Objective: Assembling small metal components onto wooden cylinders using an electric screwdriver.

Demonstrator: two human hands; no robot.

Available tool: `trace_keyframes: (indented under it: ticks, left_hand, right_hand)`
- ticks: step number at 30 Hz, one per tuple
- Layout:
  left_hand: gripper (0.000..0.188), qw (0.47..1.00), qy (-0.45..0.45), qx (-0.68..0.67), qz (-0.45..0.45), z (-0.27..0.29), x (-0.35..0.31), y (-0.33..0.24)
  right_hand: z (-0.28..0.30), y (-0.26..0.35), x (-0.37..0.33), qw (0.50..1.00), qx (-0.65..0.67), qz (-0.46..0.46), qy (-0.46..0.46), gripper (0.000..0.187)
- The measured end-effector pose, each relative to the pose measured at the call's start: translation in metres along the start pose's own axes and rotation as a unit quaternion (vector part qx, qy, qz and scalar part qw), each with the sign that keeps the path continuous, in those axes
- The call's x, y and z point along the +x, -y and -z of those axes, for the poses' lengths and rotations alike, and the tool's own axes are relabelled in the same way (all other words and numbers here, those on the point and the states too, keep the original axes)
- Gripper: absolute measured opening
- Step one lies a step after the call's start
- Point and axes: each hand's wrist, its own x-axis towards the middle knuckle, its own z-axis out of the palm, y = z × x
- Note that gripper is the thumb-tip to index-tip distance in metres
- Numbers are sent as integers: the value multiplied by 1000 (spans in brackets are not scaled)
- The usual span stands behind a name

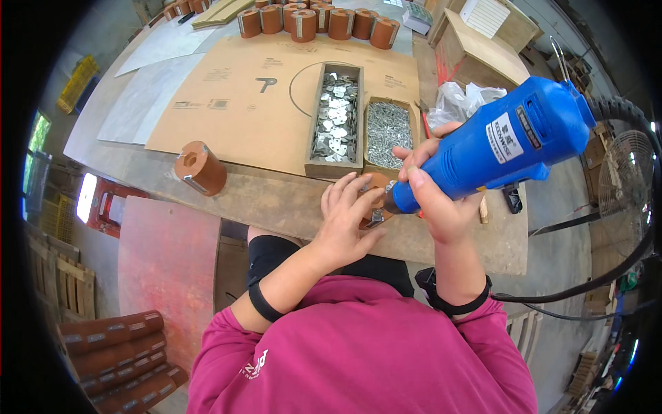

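My right hand [445, 196] is wrapped round a blue power screwdriver [483, 148], which slants down to the left. Its dark nose meets a brown cylinder [377, 182] near the table's front edge. With fingers spread over that cylinder, my left hand [347, 215] grips it from the left side; much of the cylinder is hidden behind both hands. A small metal plate shows on its near side. Another brown cylinder [200, 169], with a hole in its end and a metal plate on its side, rests tilted further left on the table.
Just beyond my hands are a long wooden box [334, 170] of metal plates and a shallow box [416, 124] of screws. Several brown cylinders [303, 26] stand at the far edge on cardboard [234, 90]. A clear plastic bag [458, 102] lies right. A black hose [572, 286] loops down right.
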Motion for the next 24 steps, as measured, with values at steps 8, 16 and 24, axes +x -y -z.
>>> trace_keyframes:
  ticks: [8, 16, 24]
  left_hand:
    - [52, 998, -29, 45, 14, -9, 4, 9]
    - [44, 998, -46, -44, 11, -19, 4, 19]
    - [38, 994, -57, -89, 25, -21, 4, 21]
  right_hand:
    - [-1, -6, 3, 1000, -2, -6, -21, 47]
    - [-5, -9, 3, 1000, -6, -9, 1, 47]
    - [-11, -7, 2, 999, -4, -33, -11, 47]
